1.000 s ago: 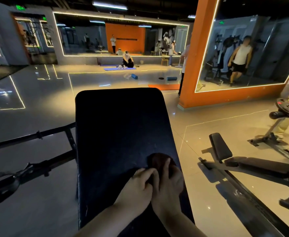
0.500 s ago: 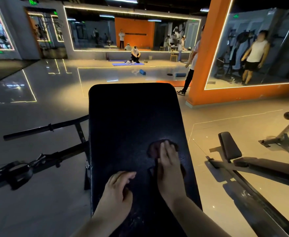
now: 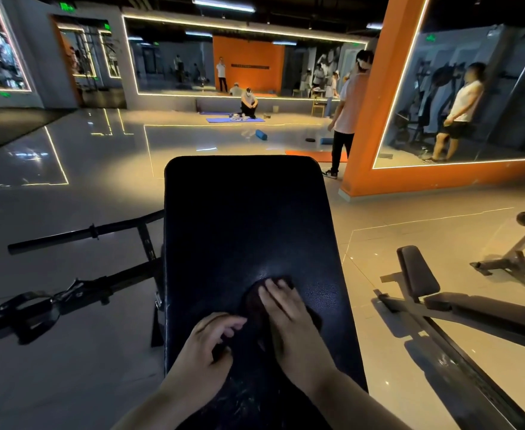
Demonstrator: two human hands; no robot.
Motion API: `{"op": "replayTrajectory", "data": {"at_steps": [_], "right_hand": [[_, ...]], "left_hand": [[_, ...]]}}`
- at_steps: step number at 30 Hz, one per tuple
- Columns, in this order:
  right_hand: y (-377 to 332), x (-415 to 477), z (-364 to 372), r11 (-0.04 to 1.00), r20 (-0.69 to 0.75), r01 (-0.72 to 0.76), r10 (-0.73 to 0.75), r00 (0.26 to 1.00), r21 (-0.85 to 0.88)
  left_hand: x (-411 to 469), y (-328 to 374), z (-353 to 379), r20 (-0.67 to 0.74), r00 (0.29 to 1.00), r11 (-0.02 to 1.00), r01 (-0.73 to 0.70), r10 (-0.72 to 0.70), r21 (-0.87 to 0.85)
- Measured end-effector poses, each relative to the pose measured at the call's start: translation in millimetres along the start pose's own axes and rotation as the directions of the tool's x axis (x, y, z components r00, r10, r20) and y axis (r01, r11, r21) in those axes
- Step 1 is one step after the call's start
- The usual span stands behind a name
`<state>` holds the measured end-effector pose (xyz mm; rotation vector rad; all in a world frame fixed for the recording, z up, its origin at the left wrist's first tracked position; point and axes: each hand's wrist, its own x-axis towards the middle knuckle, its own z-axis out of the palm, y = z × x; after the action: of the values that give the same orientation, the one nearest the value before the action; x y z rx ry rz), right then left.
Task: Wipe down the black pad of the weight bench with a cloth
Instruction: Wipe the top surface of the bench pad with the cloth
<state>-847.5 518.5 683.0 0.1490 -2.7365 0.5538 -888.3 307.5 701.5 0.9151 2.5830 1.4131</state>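
Observation:
The black pad of the weight bench (image 3: 242, 218) runs away from me down the middle of the view. A dark brown cloth (image 3: 255, 301) lies on its near half. My right hand (image 3: 289, 321) presses flat on the cloth, fingers pointing away from me, and covers most of it. My left hand (image 3: 211, 346) rests on the pad just left of the cloth, fingers loosely curled, its fingertips at the cloth's left edge. Whether they pinch the cloth I cannot make out.
A black barbell frame with a strap (image 3: 69, 293) lies on the floor to the left. Another bench (image 3: 419, 274) stands at the right. An orange pillar (image 3: 379, 119) with a mirror rises behind, a person (image 3: 345, 119) standing beside it. Another person (image 3: 249, 103) sits by blue mats.
My right hand has slid the cloth leftward toward the pad's middle. My left hand has come back next to the cloth after moving apart from it.

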Motion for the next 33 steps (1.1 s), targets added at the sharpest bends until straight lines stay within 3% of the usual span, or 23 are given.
{"op": "replayTrajectory", "data": {"at_steps": [2,4,7,9,11,13,14,16,19,21,23,26,28,31,33], "right_hand": [[21.7,-13.5,-5.2,0.997,0.037,0.011,-0.009,0.999,-0.081],[36.4,-7.0,-15.2,0.988,-0.092,-0.154,0.151,0.984,-0.028],[19.7,26.4,-20.7,0.928,-0.238,-0.354,0.372,0.897,0.114],[-5.5,35.0,-12.3,0.956,-0.183,-0.273,0.289,0.940,0.110],[-12.4,21.0,2.1,0.997,-0.055,-0.074,0.074,0.996,0.000],[1.0,-0.6,7.1,0.988,0.031,0.083,-0.080,0.996,-0.130],[10.5,-6.6,5.3,0.986,0.042,0.078,-0.073,0.996,-0.149],[19.7,-6.4,-1.9,0.993,-0.043,-0.093,0.090,0.995,-0.070],[1.0,15.1,1.3,0.943,-0.212,-0.329,0.330,0.920,0.042],[-23.8,25.2,16.8,0.970,-0.204,-0.242,0.243,0.948,0.028],[-35.8,20.3,32.9,0.998,-0.090,-0.056,0.053,0.994,-0.031],[-17.7,2.5,28.7,0.975,0.045,0.157,-0.152,0.987,-0.155],[-4.9,2.5,16.6,0.976,0.001,0.124,-0.125,0.992,-0.178],[-18.9,28.6,16.4,0.982,-0.194,-0.186,0.177,0.965,-0.028],[-48.1,40.8,29.8,0.983,-0.175,-0.183,0.181,0.968,0.003]], "left_hand": [[-2.0,2.2,-3.7,0.012,1.000,0.999,0.016,-0.015,-0.029],[-3.4,3.0,-6.0,0.021,1.000,0.999,0.010,-0.009,-0.039],[-3.9,3.9,-4.2,0.037,0.999,0.999,0.024,-0.022,-0.042],[-4.5,6.4,-2.5,0.015,1.000,0.998,0.026,-0.025,-0.058],[-8.4,7.2,-2.5,-0.056,0.997,0.996,0.042,-0.047,-0.074],[-16.3,2.2,-4.7,-0.140,0.988,0.996,0.060,-0.069,-0.068],[-21.1,-1.5,-6.4,-0.163,0.984,0.997,0.064,-0.071,-0.046],[-29.3,-7.7,-10.8,-0.190,0.980,0.998,0.065,-0.059,0.025],[-35.4,-11.5,-10.4,-0.183,0.982,0.989,0.079,-0.056,0.123],[-38.0,-12.0,-6.6,-0.187,0.981,0.982,0.075,-0.042,0.171],[-41.0,-15.6,-3.8,-0.177,0.984,0.972,0.065,-0.024,0.228],[-46.8,-26.9,-6.3,-0.112,0.993,0.964,0.006,0.025,0.267],[-51.1,-30.2,-10.7,-0.090,0.996,0.969,-0.007,0.030,0.247],[-55.3,-29.8,-15.5,-0.079,0.996,0.977,-0.017,0.035,0.214],[-57.6,-28.8,-17.3,-0.078,0.996,0.980,-0.025,0.041,0.198]]}}
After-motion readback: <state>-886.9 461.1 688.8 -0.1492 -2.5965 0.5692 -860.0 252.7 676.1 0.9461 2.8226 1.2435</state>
